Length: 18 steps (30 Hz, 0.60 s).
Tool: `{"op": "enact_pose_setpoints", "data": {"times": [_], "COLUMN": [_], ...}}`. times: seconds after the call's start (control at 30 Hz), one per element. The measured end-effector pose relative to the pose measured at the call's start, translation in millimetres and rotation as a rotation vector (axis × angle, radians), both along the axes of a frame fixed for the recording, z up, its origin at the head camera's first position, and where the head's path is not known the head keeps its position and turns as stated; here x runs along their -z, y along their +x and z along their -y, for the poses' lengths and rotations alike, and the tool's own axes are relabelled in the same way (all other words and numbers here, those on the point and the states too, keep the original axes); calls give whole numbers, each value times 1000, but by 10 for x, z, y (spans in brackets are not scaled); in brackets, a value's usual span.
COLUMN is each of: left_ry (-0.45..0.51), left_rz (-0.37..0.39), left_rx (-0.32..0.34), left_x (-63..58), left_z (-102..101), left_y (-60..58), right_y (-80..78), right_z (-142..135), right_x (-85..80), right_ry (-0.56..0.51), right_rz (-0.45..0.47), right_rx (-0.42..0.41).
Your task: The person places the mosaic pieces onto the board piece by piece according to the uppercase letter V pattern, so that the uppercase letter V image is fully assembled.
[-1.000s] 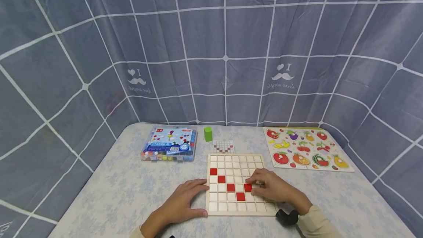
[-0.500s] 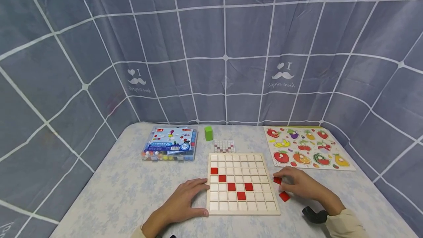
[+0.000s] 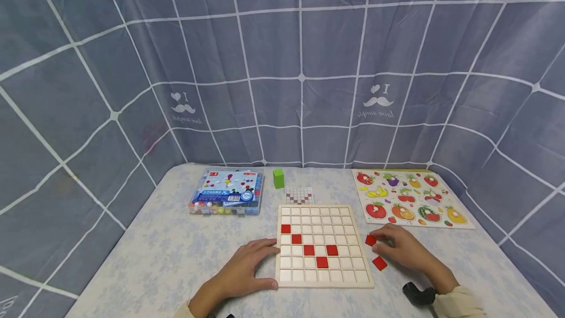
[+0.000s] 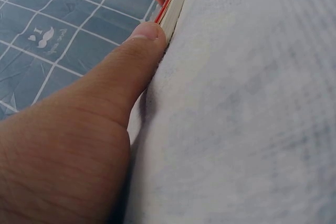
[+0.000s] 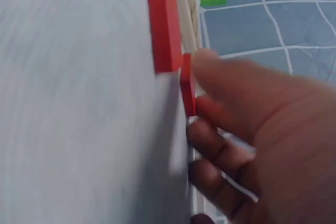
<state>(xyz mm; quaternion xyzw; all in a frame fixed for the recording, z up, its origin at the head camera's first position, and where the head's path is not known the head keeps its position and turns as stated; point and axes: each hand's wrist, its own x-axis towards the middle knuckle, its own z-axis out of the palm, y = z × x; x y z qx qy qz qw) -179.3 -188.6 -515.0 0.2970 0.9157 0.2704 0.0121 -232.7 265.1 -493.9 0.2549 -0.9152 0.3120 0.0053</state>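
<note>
A wooden grid board with pale square cells lies on the table, several red tiles set in a V-like pattern. Against its left edge rests my left hand, thumb near the front corner; the left wrist view shows that thumb touching the board's side. Right of the board, my right hand pinches a red tile between thumb and index finger, at table level. Another loose red tile lies just in front of it. The right wrist view has the pinched tile beside the thumb.
A small pattern card lies behind the board, with a green block beyond it. A clear box of coloured parts sits at back left. A fruit puzzle board is at back right. Grey curtains enclose the table.
My right hand has left the tile in the board's right half and moved right to the loose red tiles, shifting slightly there. My left hand stays at the board's edge.
</note>
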Motion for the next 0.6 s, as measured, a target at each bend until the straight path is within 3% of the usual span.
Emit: {"op": "enact_pose_setpoints", "data": {"times": [0.17,0.4,0.6], "left_ry": [-10,-7,-4], "left_rz": [-14,1,4], "left_rx": [-5,-10,-5], "left_x": [6,-26,-7], "left_z": [3,-1,-7], "left_y": [-3,5,6], "right_y": [-24,-8,7], "right_z": [35,53,57], "right_x": [38,53,93], "right_ry": [25,6,-10], "right_rz": [16,-14,11], "right_rx": [65,100,136]}}
